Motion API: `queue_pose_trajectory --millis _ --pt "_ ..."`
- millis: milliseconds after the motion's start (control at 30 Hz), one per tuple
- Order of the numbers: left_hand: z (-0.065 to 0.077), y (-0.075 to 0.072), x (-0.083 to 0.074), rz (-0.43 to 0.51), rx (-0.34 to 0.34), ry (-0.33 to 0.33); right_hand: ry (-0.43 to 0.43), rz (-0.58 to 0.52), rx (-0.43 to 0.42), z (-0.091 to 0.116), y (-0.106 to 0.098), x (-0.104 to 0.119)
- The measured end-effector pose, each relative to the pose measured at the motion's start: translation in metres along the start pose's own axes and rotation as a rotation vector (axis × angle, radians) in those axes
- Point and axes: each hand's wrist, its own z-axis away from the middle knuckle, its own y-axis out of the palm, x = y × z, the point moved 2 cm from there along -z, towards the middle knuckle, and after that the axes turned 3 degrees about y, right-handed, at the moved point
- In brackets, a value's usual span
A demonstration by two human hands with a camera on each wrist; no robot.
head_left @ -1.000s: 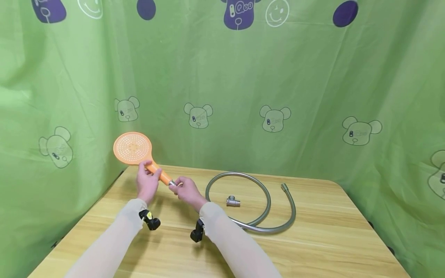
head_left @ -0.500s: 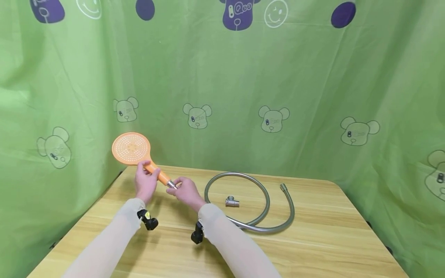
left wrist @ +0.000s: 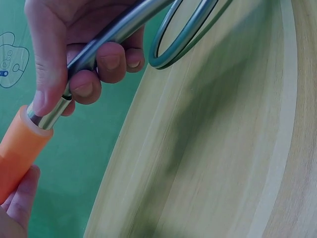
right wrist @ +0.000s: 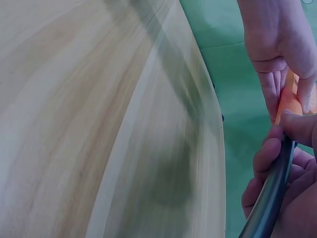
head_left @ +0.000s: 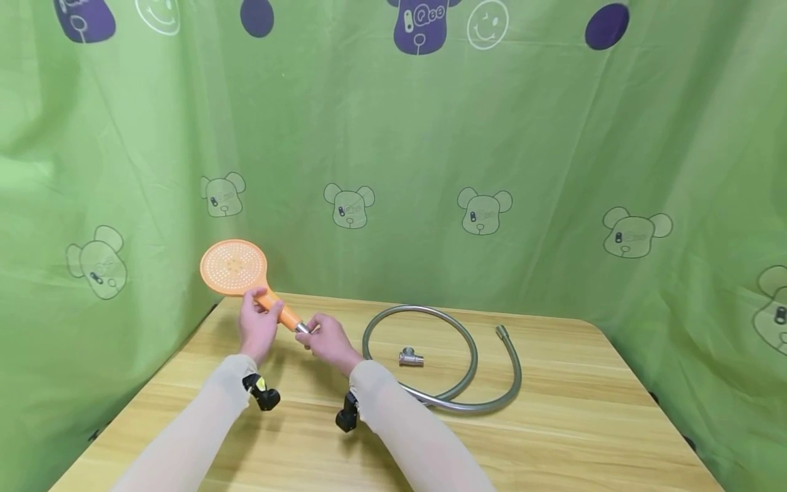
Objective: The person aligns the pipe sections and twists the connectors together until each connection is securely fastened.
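An orange shower head (head_left: 233, 268) with a round perforated face is held above the table's far left part, its face toward the head camera. My left hand (head_left: 257, 329) grips its handle (left wrist: 17, 148). At the handle's lower end my right hand (head_left: 332, 343) pinches the metal connector (left wrist: 55, 113) of a grey shower hose (left wrist: 116, 29), thumb on one side and curled fingers on the other. The connector meets the handle's end; how far they are joined cannot be told. From the right hand the hose (head_left: 479, 408) runs down into a loop on the table.
A small chrome T-shaped fitting (head_left: 410, 357) lies inside the hose loop. The hose's free end (head_left: 503, 333) points to the back right. Green printed curtains (head_left: 393, 137) surround the wooden table (head_left: 572, 410) at the back and sides.
The shower head has dipped slightly. My right fingers have shifted a little around the connector at the handle's end, while the left hand keeps its grip. The hose loop and fitting stay put.
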Motion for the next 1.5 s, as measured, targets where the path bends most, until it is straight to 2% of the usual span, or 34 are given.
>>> queue_pose_trajectory --millis 300,767,1133,1500 --pt "0.001 0.000 0.001 0.017 0.001 -0.003 0.044 -0.053 0.012 -0.002 0.001 -0.003" --pt "-0.001 0.002 -0.001 -0.005 -0.015 0.015 0.029 -0.063 -0.014 0.001 -0.003 0.000" --pt "0.000 0.002 0.000 -0.023 -0.003 0.014 0.089 -0.044 0.019 0.004 -0.004 -0.002" --pt "-0.003 -0.001 0.005 -0.109 0.019 0.015 0.074 0.062 0.042 0.004 -0.011 -0.005"
